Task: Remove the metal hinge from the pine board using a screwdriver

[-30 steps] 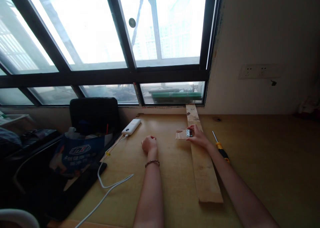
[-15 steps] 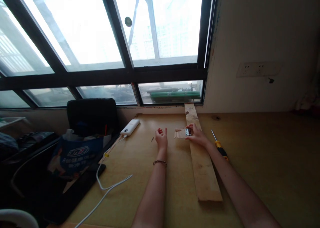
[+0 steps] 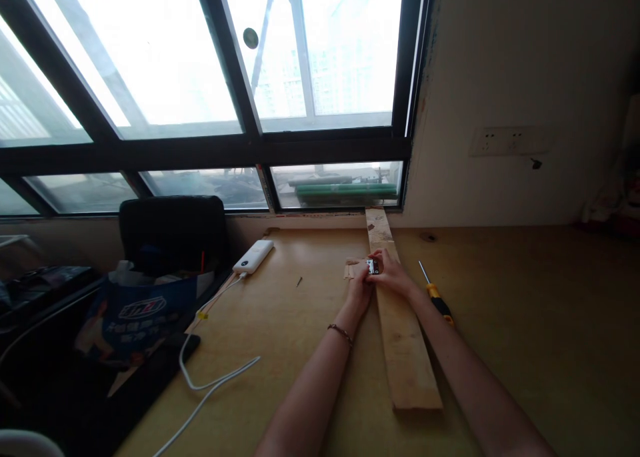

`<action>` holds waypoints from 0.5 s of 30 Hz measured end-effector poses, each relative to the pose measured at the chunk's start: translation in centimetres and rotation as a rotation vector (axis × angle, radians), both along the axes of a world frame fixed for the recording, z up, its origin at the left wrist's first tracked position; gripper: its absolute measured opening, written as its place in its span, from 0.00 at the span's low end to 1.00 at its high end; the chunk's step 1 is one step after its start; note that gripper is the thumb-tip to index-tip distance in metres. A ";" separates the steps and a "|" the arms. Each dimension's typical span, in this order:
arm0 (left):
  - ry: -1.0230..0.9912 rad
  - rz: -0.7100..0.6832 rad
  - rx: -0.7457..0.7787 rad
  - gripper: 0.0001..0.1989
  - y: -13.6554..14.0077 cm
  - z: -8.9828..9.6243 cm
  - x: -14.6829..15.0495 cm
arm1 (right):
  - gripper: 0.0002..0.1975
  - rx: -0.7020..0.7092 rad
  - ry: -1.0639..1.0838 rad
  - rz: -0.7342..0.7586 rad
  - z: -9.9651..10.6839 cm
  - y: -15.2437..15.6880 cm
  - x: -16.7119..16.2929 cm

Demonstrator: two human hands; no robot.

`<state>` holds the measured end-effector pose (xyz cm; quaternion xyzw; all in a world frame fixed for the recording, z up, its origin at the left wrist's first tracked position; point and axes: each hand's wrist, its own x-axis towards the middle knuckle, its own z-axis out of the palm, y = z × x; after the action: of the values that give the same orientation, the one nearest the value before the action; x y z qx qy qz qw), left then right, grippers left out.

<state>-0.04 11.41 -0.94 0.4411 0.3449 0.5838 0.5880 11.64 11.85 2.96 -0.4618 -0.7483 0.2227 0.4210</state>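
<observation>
Blue bag [image 3: 131, 310] stuffed with items at table's [image 3: 525, 323] left edge. Both hands pinching small metal hinge [image 3: 372, 266] on plank [image 3: 403, 343]; left hand [image 3: 361, 285] now moved in beside right hand [image 3: 395, 277].

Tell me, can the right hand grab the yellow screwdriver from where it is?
Probably yes. The screwdriver lies on the table just beside the right hand, with nothing lying between them. But that hand is busy on the small hinge, so it would need to let go first.

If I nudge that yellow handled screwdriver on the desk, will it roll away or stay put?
The screwdriver looks round in shaft and handle, so a sideways nudge would probably roll it. The wooden desk looks flat and smooth, offering little to stop it. It lies close beside the long plank, which would likely block a roll toward that side.
</observation>
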 end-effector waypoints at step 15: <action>-0.400 0.093 -0.164 0.17 0.8 -1.6 1.2 | 0.28 0.035 -0.071 -0.006 0.2 -0.1 -0.1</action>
<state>1.12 12.24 -2.54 0.2508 0.2878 0.6561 0.6510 11.58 11.72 3.20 -0.4642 -0.7651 0.1919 0.4028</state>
